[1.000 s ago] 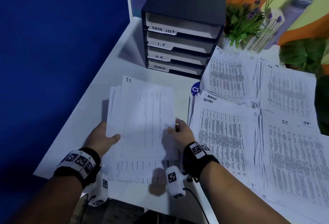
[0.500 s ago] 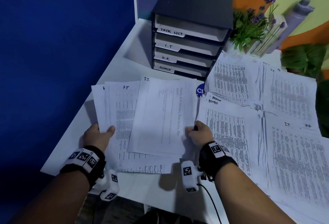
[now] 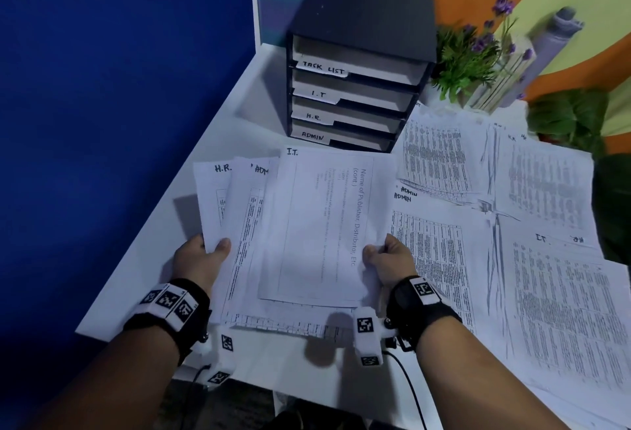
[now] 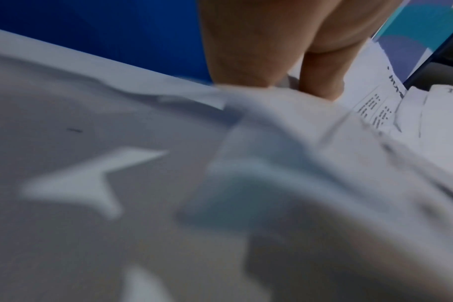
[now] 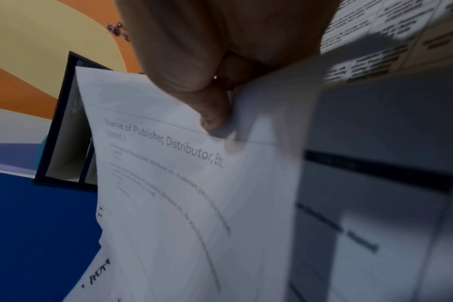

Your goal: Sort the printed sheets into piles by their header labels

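Observation:
I hold a fanned bundle of printed sheets above the near left of the white table. My right hand pinches the top sheet headed "I.T." at its right edge; in the right wrist view the thumb presses on that I.T. sheet. My left hand grips the left side of the fan, where a sheet headed "H.R." and one headed "ADM" stick out. The left wrist view shows the fingers on blurred paper.
A black four-drawer organiser labelled TASK LIST, I.T, H.R., ADMIN stands at the back. Piles lie to the right: an ADMIN pile, an I.T. pile, and two more. A potted plant stands behind.
The bundle has been spread into a fan: my left hand drew the lower sheets to the left, showing the H.R. and ADM headers, while my right hand kept the I.T. sheet.

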`<action>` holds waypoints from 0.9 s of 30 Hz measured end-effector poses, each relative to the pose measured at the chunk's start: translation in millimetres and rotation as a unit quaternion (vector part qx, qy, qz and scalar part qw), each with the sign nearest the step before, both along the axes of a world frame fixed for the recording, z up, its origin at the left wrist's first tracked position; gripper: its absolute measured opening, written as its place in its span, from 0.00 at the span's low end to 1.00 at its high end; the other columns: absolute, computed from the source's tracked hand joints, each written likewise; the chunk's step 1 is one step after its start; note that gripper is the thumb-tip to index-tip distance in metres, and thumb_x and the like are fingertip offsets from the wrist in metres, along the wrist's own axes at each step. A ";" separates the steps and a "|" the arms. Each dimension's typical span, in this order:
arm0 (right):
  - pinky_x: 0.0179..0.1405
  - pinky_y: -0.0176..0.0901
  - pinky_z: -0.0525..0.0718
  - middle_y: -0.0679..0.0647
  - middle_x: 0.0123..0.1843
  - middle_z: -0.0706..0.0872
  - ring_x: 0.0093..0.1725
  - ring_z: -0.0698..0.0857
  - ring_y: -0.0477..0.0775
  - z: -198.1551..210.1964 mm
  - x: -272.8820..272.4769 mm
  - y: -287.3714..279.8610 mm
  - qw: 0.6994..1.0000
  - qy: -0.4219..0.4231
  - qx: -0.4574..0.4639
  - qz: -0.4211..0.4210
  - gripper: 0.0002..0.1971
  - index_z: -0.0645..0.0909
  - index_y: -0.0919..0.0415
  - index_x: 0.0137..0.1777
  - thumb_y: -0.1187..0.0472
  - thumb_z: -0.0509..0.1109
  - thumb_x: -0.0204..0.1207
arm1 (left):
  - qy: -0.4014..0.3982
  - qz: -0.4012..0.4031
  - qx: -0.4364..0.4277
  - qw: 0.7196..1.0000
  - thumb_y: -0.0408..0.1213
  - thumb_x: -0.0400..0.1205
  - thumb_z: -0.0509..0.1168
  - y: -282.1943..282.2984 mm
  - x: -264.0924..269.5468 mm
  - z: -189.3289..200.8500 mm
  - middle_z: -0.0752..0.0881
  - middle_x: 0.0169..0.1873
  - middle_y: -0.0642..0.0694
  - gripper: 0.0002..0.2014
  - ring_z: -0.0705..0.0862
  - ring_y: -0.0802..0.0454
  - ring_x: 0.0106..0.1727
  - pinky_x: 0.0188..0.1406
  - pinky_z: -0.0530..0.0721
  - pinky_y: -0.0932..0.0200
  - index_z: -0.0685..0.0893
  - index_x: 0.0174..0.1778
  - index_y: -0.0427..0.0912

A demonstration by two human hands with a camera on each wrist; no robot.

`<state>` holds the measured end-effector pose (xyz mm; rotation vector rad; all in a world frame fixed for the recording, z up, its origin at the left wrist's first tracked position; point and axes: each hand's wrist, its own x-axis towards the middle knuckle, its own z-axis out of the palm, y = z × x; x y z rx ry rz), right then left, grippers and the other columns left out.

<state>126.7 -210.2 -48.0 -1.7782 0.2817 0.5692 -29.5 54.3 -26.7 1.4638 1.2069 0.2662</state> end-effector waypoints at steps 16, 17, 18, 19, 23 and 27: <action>0.43 0.51 0.82 0.57 0.37 0.86 0.38 0.81 0.55 11.1 3.2 -12.0 0.999 -0.020 0.037 -0.007 0.10 0.84 0.62 0.44 0.76 0.67 0.73 | 0.004 -0.201 -0.036 0.979 0.59 0.79 0.65 -26.2 24.6 13.9 0.82 0.67 0.50 0.29 0.80 0.49 0.68 0.74 0.73 0.46 0.81 0.71 0.44; 0.43 0.50 0.81 0.57 0.39 0.87 0.38 0.81 0.54 13.0 4.1 -12.6 0.999 -0.023 0.044 -0.003 0.13 0.85 0.60 0.47 0.77 0.66 0.73 | 0.013 -0.224 -0.012 0.974 0.52 0.81 0.67 -26.6 26.5 15.0 0.86 0.63 0.48 0.22 0.83 0.47 0.64 0.71 0.77 0.45 0.83 0.67 0.44; 0.43 0.49 0.81 0.58 0.41 0.88 0.38 0.81 0.54 13.6 5.9 -14.0 0.999 -0.019 0.049 0.004 0.14 0.85 0.60 0.52 0.76 0.66 0.74 | 0.012 -0.234 0.023 0.972 0.43 0.83 0.67 -26.3 28.3 12.7 0.88 0.58 0.48 0.14 0.85 0.46 0.60 0.67 0.80 0.45 0.84 0.63 0.45; 0.43 0.47 0.81 0.57 0.42 0.88 0.37 0.82 0.53 15.4 7.4 -15.3 0.998 -0.019 0.051 0.009 0.13 0.84 0.61 0.56 0.74 0.68 0.75 | 0.015 -0.235 0.050 0.971 0.38 0.83 0.67 -26.5 29.8 12.4 0.88 0.54 0.48 0.10 0.86 0.45 0.57 0.64 0.82 0.47 0.85 0.60 0.45; 0.41 0.47 0.80 0.54 0.35 0.86 0.36 0.82 0.51 17.5 13.8 -20.2 0.999 -0.037 0.029 0.002 0.12 0.82 0.62 0.40 0.53 0.76 0.72 | -0.009 -0.192 0.066 0.979 0.35 0.79 0.73 -32.6 33.3 16.9 0.88 0.46 0.53 0.08 0.87 0.50 0.50 0.55 0.83 0.55 0.85 0.52 0.46; 0.40 0.49 0.80 0.56 0.28 0.77 0.34 0.77 0.53 13.6 26.5 -30.7 0.999 -0.040 -0.027 -0.020 0.12 0.76 0.61 0.33 0.60 0.74 0.73 | -0.044 -0.145 0.038 0.988 0.38 0.79 0.73 -39.7 42.9 18.6 0.89 0.44 0.55 0.05 0.87 0.53 0.49 0.52 0.83 0.57 0.86 0.50 0.48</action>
